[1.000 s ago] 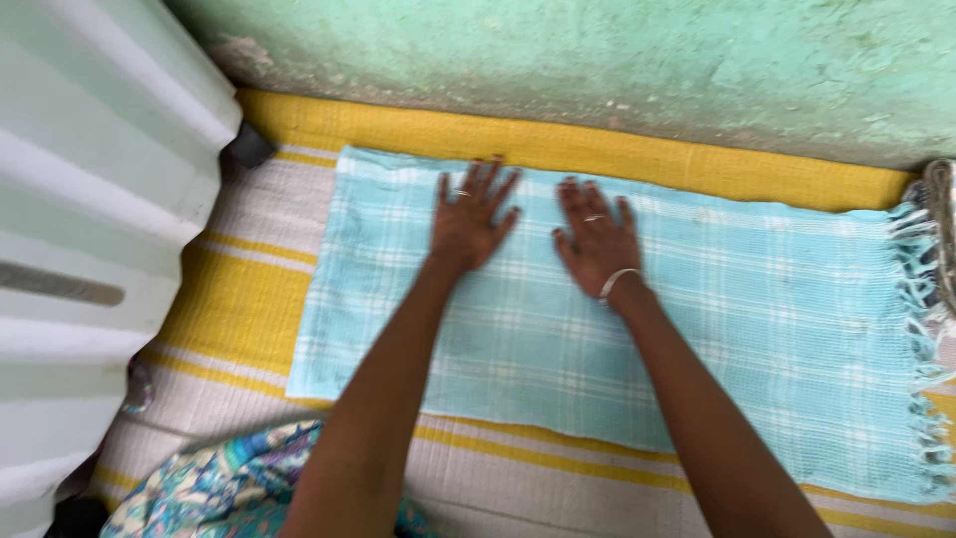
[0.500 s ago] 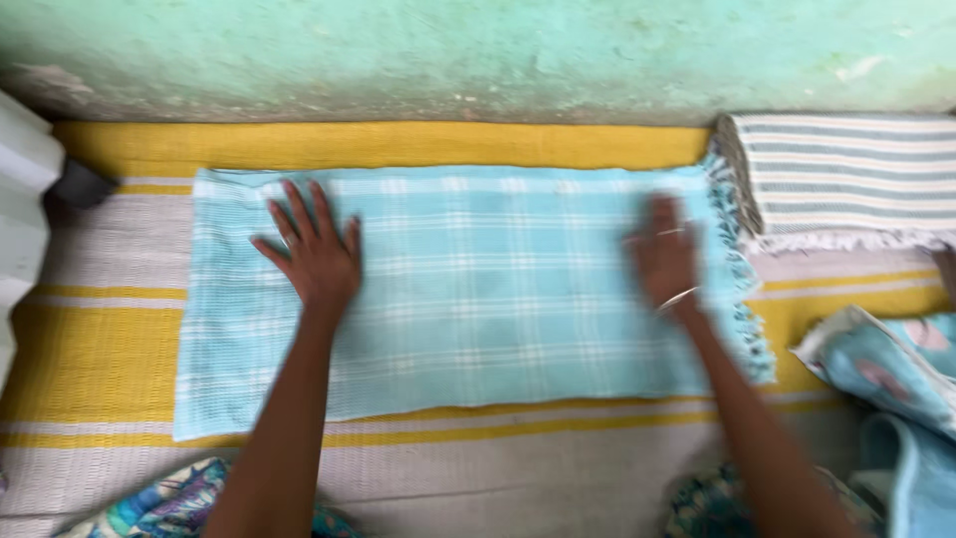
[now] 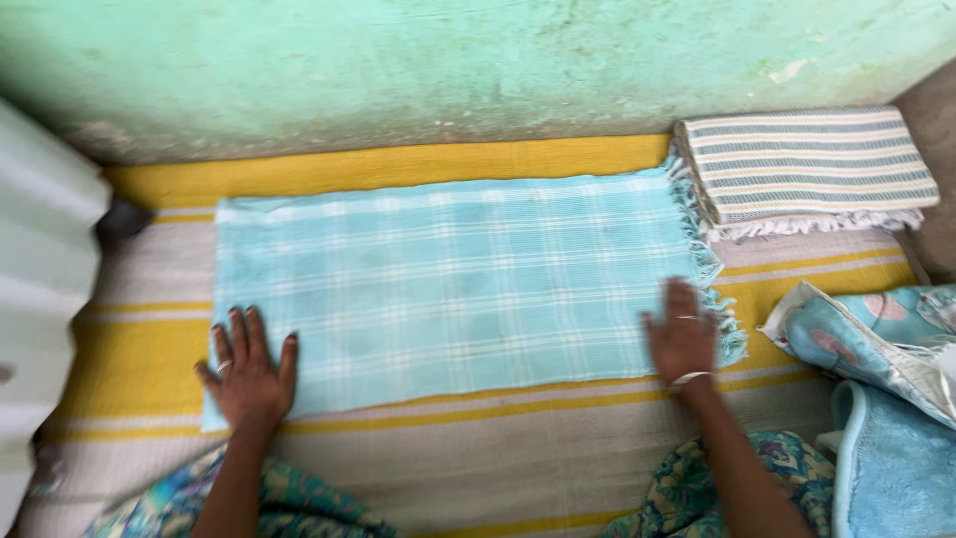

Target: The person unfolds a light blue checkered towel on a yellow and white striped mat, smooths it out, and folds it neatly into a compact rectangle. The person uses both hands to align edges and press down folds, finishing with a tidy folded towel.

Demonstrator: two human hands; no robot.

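Head view is showing two bare hands pressing flat on a light blue checked towel (image 3: 458, 289) spread over a yellow and grey striped mat (image 3: 518, 458) on the floor.

Starting at nine o'clock: a pale corrugated panel (image 3: 40, 299) is standing at the edge. Then the left hand (image 3: 249, 374), fingers spread wide and palm down, is resting on the towel's near left corner at about seven o'clock of the cloth. No pinch here; the grip is open and flat, holding nothing.

Moving across, the towel is lying smooth, its long side running nine to three, far edge near the green wall (image 3: 448, 60).

The right hand (image 3: 682, 339) is likewise flat and open at about four o'clock of the towel, fingertips close to the fringed end.

To my eye, smoothing well means keeping both palms flat with even pressure, so no ridges bunch up between them.

At two o'clock a folded striped towel (image 3: 807, 164) is sitting just beside the fringe; at four o'clock, patterned blue fabric (image 3: 876, 349) is lying.
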